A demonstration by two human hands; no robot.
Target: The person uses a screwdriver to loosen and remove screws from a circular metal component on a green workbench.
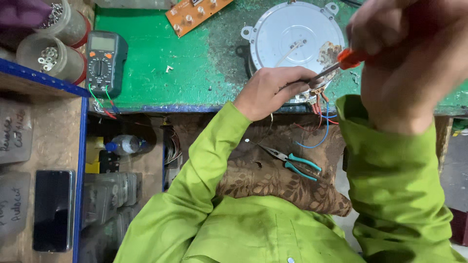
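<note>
Surface: a green-topped bench [161,73], paint worn to grey and scuffed near the middle, with a blue front edge. A round silver motor housing [292,41] with mounting lugs is seen lying flat at the bench's front edge, directly ahead of the person. Red and blue wires [319,124] hang from its near side over the edge.

Left hand [273,92]: curled at the housing's near rim, fingers closed around a small part where the wires join; what exactly is pinched cannot be told. Right hand [404,53]: raised close to the camera, blurred, its grip shut on the orange handle of a screwdriver [341,63], whose shaft is angled down to the spot held by the left hand.

On the bench, well apart to the left, a dark multimeter [103,61] is laid face up; an orange circuit board [195,12] lies at the back edge. Two clear jars of small metal parts [53,44] are stacked at far left.

Below the bench: teal-handled pliers [292,163] rest on a brown patterned cloth [278,180] over the lap. A plastic bottle [124,144] lies on a lower shelf. A dark phone [52,209] lies on a side shelf at left.
</note>
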